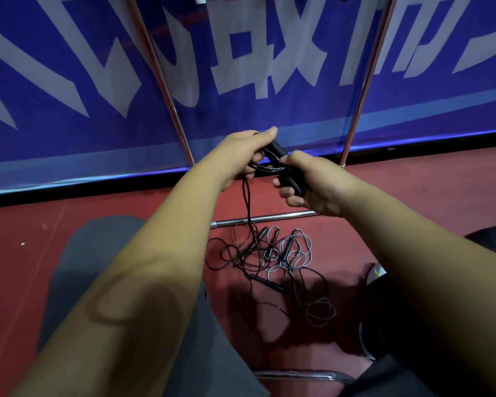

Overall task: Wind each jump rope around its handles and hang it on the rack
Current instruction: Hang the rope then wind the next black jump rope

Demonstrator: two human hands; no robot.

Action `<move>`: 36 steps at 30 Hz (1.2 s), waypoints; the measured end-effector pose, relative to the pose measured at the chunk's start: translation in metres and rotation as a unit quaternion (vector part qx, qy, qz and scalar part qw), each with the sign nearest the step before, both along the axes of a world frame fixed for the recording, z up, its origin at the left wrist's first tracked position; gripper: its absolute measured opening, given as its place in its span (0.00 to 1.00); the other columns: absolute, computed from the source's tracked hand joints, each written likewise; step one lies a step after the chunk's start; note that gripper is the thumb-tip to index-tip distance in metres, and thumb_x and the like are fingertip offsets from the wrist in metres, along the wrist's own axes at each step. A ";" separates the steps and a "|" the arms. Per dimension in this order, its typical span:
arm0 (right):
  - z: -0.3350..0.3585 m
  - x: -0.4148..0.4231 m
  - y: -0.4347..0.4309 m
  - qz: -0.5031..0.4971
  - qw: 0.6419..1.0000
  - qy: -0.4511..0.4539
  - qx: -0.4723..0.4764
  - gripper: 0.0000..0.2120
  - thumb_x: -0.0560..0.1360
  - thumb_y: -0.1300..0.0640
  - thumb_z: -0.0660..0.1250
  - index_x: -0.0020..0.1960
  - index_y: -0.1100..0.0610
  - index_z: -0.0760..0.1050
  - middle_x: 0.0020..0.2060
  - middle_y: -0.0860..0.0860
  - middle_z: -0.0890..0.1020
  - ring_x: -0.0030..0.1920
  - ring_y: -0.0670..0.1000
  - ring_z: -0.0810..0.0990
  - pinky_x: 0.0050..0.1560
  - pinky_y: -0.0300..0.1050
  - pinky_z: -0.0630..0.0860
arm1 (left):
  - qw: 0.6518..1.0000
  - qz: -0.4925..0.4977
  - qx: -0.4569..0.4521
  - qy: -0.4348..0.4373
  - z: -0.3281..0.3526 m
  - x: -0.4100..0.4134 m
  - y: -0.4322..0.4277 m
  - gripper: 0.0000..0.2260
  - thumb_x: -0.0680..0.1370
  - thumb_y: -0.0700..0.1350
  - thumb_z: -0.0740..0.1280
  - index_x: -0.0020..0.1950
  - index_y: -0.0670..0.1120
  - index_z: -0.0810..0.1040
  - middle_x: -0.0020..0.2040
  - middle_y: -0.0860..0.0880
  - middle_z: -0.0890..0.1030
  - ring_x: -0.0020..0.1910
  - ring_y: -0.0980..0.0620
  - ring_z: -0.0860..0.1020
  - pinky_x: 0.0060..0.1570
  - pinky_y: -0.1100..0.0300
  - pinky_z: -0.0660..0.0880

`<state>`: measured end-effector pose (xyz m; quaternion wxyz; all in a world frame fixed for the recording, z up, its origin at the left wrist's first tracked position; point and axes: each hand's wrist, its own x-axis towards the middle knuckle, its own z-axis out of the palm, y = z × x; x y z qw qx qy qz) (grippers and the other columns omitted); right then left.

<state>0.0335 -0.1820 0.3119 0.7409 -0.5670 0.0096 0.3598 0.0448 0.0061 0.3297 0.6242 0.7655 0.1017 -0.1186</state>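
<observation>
Both hands hold one black jump rope in front of me. My left hand (242, 156) grips the upper end of its black handles (278, 149) together with a few loops of cord. My right hand (307, 184) grips the lower end of the handles. The rope's loose cord (246, 202) hangs from my left hand down to the floor. There it joins a tangle of black and grey jump ropes (275, 253) with several black handles. The rack's two chrome uprights (166, 81) rise on either side of my hands, and its chrome base bar (269, 217) lies on the floor.
A blue banner with large white characters (241, 53) stands right behind the rack. The floor (26, 224) is red. My grey-trousered knees are at lower left and lower right, a shoe (377, 272) at the right, and a chrome bar (304, 375) runs low between my legs.
</observation>
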 end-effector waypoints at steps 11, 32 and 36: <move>0.005 -0.001 -0.013 0.066 0.989 0.114 0.063 0.11 0.79 0.51 0.67 0.55 0.57 0.82 0.50 0.56 0.84 0.56 0.63 0.86 0.49 0.56 0.86 | 0.992 0.021 0.017 -0.123 0.004 0.000 -0.013 0.14 0.79 0.58 0.73 0.44 0.49 0.80 0.29 0.56 0.67 0.27 0.55 0.64 0.29 0.60 0.62; 0.000 0.012 -0.013 -0.092 0.991 0.089 0.045 0.13 0.83 0.46 0.60 0.51 0.57 0.70 0.39 0.56 0.80 0.29 0.44 0.61 0.19 0.34 0.53 | 0.951 -0.209 0.229 -0.010 0.019 -0.015 0.022 0.13 0.85 0.55 0.68 0.52 0.49 0.88 0.36 0.51 0.79 0.35 0.56 0.76 0.28 0.72 0.69; 0.003 0.009 -0.012 -0.069 0.992 0.090 0.048 0.12 0.83 0.47 0.62 0.50 0.56 0.69 0.40 0.54 0.78 0.30 0.43 0.60 0.21 0.33 0.50 | 0.939 -0.239 0.246 -0.001 0.009 -0.010 0.032 0.05 0.83 0.46 0.72 0.55 0.51 0.88 0.44 0.49 0.88 0.41 0.59 0.83 0.44 0.67 0.76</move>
